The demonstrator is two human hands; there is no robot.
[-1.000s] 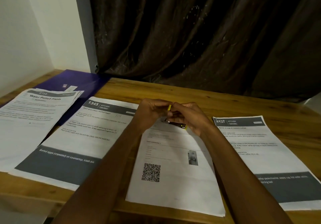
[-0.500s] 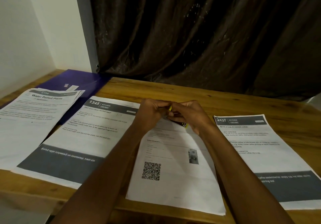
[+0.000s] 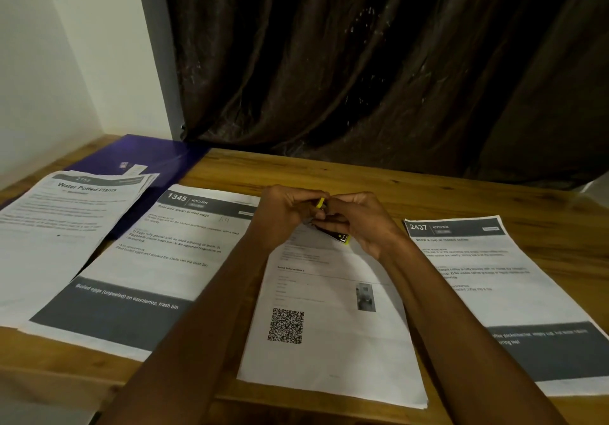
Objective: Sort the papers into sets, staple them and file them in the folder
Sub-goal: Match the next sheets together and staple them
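Observation:
My left hand and my right hand meet above the top of the middle paper set with a QR code. Together they hold a small black and yellow stapler; its yellow end shows between the fingertips and most of it is hidden by my fingers. Left of it lies the "1345 Kitchen" set, and further left the "Water Potted Plants" set. The "2437 Kitchen" set lies on the right. A purple folder lies at the back left, partly under the papers.
The wooden table runs to a dark brown curtain at the back and a white wall at the left. The front table edge is close below the papers.
Both hands stay together over the middle set, shifting only slightly. The stapler's metal part, visible a second ago, is now more covered by my fingers.

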